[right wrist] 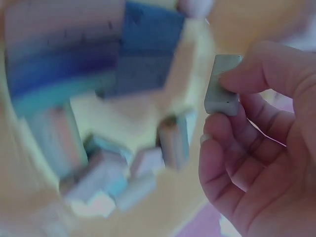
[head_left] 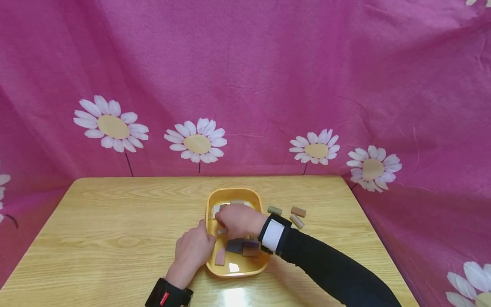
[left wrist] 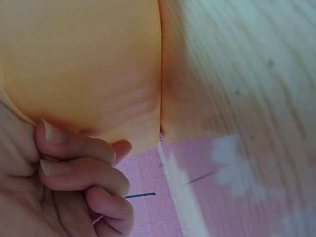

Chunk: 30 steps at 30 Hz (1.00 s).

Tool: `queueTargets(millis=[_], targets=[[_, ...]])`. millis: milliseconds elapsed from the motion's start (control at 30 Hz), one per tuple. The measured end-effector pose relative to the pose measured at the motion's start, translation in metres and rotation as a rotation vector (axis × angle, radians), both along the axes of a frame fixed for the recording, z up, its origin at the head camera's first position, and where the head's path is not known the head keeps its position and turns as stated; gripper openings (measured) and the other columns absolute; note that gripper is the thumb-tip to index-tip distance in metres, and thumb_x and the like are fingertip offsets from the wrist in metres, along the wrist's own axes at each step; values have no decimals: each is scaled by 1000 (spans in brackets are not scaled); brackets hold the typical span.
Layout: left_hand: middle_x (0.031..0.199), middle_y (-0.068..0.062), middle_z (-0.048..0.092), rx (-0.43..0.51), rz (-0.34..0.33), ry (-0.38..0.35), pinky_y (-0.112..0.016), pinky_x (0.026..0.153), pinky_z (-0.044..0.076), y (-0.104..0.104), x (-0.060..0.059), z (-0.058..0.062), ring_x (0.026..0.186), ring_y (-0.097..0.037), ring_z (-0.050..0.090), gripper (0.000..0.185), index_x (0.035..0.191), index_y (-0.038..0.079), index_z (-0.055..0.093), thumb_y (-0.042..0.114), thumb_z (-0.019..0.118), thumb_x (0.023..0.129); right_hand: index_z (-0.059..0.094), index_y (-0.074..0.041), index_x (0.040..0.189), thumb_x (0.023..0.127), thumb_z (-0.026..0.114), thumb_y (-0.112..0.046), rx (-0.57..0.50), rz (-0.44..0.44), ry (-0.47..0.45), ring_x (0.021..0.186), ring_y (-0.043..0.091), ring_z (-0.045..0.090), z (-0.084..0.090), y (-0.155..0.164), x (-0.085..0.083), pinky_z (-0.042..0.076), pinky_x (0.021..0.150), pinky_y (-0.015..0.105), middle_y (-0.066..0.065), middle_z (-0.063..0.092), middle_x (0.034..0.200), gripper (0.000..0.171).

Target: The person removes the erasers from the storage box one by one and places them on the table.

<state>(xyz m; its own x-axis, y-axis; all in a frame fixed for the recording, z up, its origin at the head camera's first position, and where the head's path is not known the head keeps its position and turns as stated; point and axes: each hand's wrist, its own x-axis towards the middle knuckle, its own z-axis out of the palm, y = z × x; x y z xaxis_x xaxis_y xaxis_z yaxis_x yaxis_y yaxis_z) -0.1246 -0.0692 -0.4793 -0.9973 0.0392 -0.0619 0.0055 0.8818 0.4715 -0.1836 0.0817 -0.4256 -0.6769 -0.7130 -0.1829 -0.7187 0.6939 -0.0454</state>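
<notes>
A yellow tray (head_left: pixel 234 190) sits mid-table with several small blocks in it: dark grey (head_left: pixel 235 245), brown (head_left: pixel 251 251) and pink (head_left: pixel 220 257). My right hand (head_left: pixel 238 219) hovers over the tray and pinches a small grey-green block (right wrist: pixel 222 91) between thumb and fingers. In the right wrist view the right hand (right wrist: pixel 219 111) holds it above the blurred blocks in the tray (right wrist: pixel 187 44). My left hand (head_left: pixel 193 249) grips the tray's left rim. In the left wrist view its curled fingers (left wrist: pixel 84 163) lie against the tray's outer wall (left wrist: pixel 84 64).
Three small blocks lie on the wooden table (head_left: pixel 115 230) just right of the tray: olive (head_left: pixel 274 210), brown (head_left: pixel 298 211) and tan (head_left: pixel 297 221). A pink cloth with daisies (head_left: pixel 245 85) hangs behind and beside the table.
</notes>
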Motion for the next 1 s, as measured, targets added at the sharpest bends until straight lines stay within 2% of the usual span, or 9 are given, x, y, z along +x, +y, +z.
queueTargets(millis=[100,233,400,567,700,833,900,1000], targets=[[66,-6,51,0,4,-13,-33,49,33,1,0,0,55,-20,49,39,119,-3,56,22,56,89,57,-16,76,76,79,-23,-61,-32,-10,66,10,51,15,18,-3,42,59,26,-7,51,75,23],[66,-5,51,10,4,-26,-32,48,33,1,0,0,55,-20,49,41,122,-4,55,21,55,90,55,-17,77,74,78,-18,-110,-104,-8,67,10,50,32,49,-4,42,60,27,-6,50,77,23],[65,-5,50,14,5,-24,-32,48,33,0,-1,0,54,-19,49,40,122,-3,54,21,55,91,52,-17,76,71,76,-8,-137,-191,10,65,12,47,39,94,-2,39,59,28,-4,47,74,26],[64,-5,50,20,6,-24,-32,49,33,-1,-1,1,54,-19,49,40,122,-2,54,22,55,90,52,-17,74,72,75,-10,-135,-235,19,63,11,45,26,137,6,38,58,28,-5,46,72,24],[64,-5,49,21,-1,-19,-32,48,32,-2,-1,1,53,-19,48,39,121,-3,55,21,54,90,53,-16,74,72,77,-11,-107,-297,-31,63,11,45,12,162,19,38,58,28,-6,46,72,25],[64,-5,49,13,0,-25,-32,48,32,-1,-1,1,54,-19,48,41,122,-4,54,21,54,90,51,-15,72,67,76,-5,-108,-312,-74,62,11,44,1,178,32,37,57,28,-5,44,77,27],[65,-5,50,12,3,-32,-32,49,32,-1,-1,1,54,-20,48,42,123,-4,54,22,55,90,51,-15,73,68,76,-5,-107,-328,-92,62,10,44,-5,184,35,37,56,27,-4,46,83,27],[66,-5,50,11,5,-33,-32,49,32,0,-1,1,55,-20,49,44,125,-4,54,22,55,89,52,-15,74,71,76,-4,-104,-392,-132,61,10,45,-13,188,38,38,57,28,-2,50,82,27]])
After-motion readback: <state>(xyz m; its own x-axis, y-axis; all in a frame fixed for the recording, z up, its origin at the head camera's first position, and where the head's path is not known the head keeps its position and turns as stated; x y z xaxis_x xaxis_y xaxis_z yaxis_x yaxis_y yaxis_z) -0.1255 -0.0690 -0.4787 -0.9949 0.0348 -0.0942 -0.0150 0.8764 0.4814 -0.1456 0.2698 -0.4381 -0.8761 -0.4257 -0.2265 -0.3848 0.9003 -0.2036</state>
